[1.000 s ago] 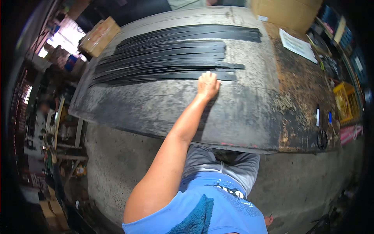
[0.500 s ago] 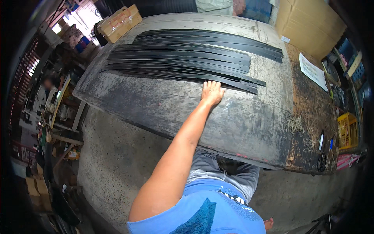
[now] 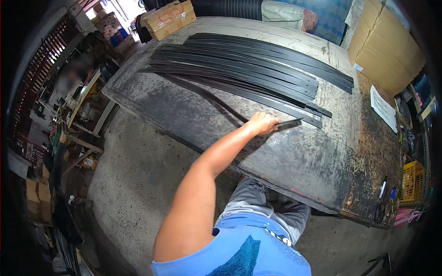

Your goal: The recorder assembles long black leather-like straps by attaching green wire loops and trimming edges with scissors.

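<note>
Across the worktable [image 3: 193, 119] lie long flat black strips [image 3: 239, 69], fanned in loose rows with holes at their right ends. My left hand [image 3: 263, 123] is closed around one black strip [image 3: 212, 97] near its right end, at the near side of the pile. That strip bows up off the table and runs back to the pile's left end. A short length of it sticks out to the right of my fingers; whether it is one layer or more I cannot tell. My right hand is out of view.
A taped cardboard box [image 3: 169, 20] stands at the far left corner, a larger carton [image 3: 386, 46] at the far right. On the right side lie a paper sheet [image 3: 383, 109], a bundle of thin ties [image 3: 356, 164] and markers [image 3: 383, 189]. A yellow crate [image 3: 411, 181] stands beyond.
My left hand has closed on a strip and drawn it out of the pile toward me, bending it. The view has shifted, so the table sits farther right.
</note>
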Motion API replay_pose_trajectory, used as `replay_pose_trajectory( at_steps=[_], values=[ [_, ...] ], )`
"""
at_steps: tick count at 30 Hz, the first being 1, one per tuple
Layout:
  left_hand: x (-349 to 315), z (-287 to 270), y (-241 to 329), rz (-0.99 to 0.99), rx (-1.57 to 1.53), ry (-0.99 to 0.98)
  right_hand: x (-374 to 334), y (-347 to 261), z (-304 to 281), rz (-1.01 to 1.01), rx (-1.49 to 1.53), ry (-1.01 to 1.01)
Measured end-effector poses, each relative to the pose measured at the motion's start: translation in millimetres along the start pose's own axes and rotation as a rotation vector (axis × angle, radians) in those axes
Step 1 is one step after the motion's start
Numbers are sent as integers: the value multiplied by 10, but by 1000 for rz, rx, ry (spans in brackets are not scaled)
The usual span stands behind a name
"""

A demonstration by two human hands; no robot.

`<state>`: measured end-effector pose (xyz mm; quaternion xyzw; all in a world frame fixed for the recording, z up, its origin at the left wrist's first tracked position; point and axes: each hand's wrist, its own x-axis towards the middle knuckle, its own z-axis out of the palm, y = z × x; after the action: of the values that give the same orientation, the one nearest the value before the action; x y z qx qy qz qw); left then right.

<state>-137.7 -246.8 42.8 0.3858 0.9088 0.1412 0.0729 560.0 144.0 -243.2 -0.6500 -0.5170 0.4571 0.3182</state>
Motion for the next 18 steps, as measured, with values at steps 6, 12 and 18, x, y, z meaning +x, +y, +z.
replay_pose_trajectory(
  at_steps=[6, 12, 18],
  values=[
    [-894, -64, 484, 151, -302, 24, -52, -6, 274, -22, -9, -43],
    [-1263, -92, 1801, 191, -480, -225, -107, -48, 502, -56, -3, -61],
    [-1103, 513, 2604, 499, -527, 96, -211, -88, 550, -87, 10, -31]
  ],
)
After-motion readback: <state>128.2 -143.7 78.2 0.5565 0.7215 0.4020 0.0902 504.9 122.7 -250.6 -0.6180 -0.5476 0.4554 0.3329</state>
